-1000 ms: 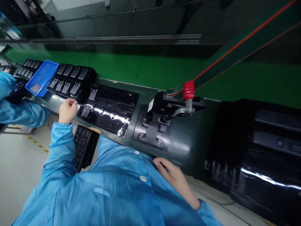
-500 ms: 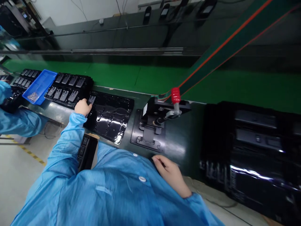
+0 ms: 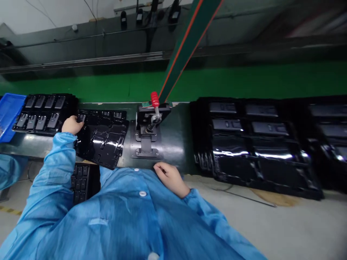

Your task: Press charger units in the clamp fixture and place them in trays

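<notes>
My left hand (image 3: 71, 125) reaches out to the left end of a glossy black moulded tray (image 3: 107, 139), and its fingers pinch a small black part (image 3: 81, 117) sitting there. My right hand (image 3: 169, 177) lies at the near edge of the bench, close to my body, its fingers curled with nothing visible in them. Between the two hands stands a black clamp fixture (image 3: 147, 131) with a red-handled lever (image 3: 154, 99). Both of my sleeves are blue.
A tray (image 3: 40, 113) filled with several black parts and a blue bin (image 3: 8, 113) sit at the far left. Stacked black trays (image 3: 257, 144) cover the right side. A green conveyor (image 3: 230, 81) runs behind. Another person's blue sleeve (image 3: 9, 169) shows at the left.
My head has turned to the right, so everything has slid left in view. My left hand went from the bench edge onto the glossy tray and closed on a small part. My right hand stayed put.
</notes>
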`<state>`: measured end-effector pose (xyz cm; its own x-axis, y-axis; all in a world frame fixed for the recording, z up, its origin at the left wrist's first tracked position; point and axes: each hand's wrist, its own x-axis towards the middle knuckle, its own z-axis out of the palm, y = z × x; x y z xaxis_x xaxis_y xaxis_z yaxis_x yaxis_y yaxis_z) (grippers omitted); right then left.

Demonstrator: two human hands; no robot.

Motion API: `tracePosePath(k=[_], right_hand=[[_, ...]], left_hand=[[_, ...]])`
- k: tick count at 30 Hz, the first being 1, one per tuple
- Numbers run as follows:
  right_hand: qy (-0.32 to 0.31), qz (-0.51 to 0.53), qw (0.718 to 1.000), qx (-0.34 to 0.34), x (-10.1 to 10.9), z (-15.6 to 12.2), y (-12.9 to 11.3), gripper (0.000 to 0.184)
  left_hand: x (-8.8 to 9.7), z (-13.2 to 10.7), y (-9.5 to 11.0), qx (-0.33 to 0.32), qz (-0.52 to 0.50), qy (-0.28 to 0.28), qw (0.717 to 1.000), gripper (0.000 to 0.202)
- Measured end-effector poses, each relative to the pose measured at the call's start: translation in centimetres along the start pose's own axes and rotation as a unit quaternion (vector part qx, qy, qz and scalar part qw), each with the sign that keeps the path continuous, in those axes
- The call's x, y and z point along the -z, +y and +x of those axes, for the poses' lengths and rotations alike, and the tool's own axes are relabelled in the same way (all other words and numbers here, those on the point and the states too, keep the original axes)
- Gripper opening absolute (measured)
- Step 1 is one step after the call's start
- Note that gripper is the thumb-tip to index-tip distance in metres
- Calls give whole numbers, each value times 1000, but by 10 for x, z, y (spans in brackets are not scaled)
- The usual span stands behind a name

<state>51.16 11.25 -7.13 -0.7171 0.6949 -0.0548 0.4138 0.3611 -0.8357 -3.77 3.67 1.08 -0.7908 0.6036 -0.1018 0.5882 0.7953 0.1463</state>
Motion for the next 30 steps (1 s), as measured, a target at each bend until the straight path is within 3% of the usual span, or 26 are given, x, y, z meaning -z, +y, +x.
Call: tracePosePath(k=[4, 12, 20, 25, 27, 30], right_hand=[[11, -2, 1000, 7, -1, -1, -1, 25], [40, -27, 998, 33, -6, -2, 1, 21], [45, -63, 995, 62, -12, -4, 0, 17], [37, -64, 993, 92, -15, -7, -2, 17], [34, -54, 991, 118, -14, -7, -9, 20], [40, -24, 987, 151, -11, -5, -26, 22]], left_hand=[[5, 9, -2, 30, -14, -14, 999, 61], [28, -11, 11, 64, -101, -7, 993, 20], [35, -39, 21, 96, -183, 84, 975, 18], [30, -73, 35, 83, -351, 107, 927, 13], [22, -91, 47, 64, -405, 87, 908, 17], [2, -122, 70, 23, -425, 43, 904, 28]])
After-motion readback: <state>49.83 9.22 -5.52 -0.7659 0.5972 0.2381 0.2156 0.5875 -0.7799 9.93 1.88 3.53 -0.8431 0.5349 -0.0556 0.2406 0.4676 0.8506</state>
